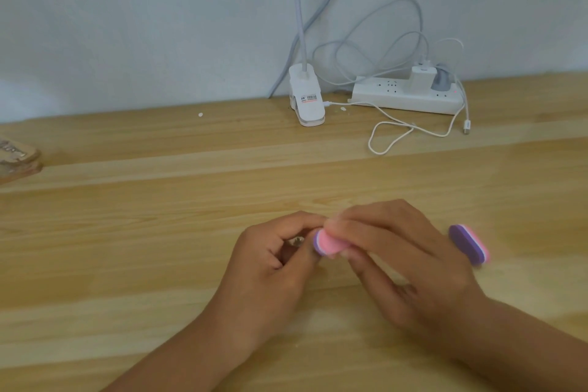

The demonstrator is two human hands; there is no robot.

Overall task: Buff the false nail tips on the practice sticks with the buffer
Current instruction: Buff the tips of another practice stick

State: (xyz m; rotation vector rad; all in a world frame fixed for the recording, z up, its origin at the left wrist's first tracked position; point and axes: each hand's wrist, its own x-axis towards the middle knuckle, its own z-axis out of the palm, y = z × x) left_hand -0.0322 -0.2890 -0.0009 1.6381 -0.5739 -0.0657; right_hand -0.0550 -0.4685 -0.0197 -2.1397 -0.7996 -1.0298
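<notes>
My right hand (397, 258) pinches a small pink and purple buffer (326, 243) between thumb and fingers, its pink face up. My left hand (273, 264) is curled right beside it, fingertips touching the buffer's left end. Inside the left fingers a small pale, shiny piece of a practice stick (297, 241) shows; the nail tip itself is hidden by the fingers and the buffer. Both hands hover low over the wooden table (127, 232). The right hand is blurred.
A second purple and pink buffer (469, 243) lies on the table to the right of my right hand. At the back stand a white clip lamp base (307, 99), a white power strip (407, 95) with plugs, and loose white cables (397, 134). A brown object (17, 159) sits at the left edge.
</notes>
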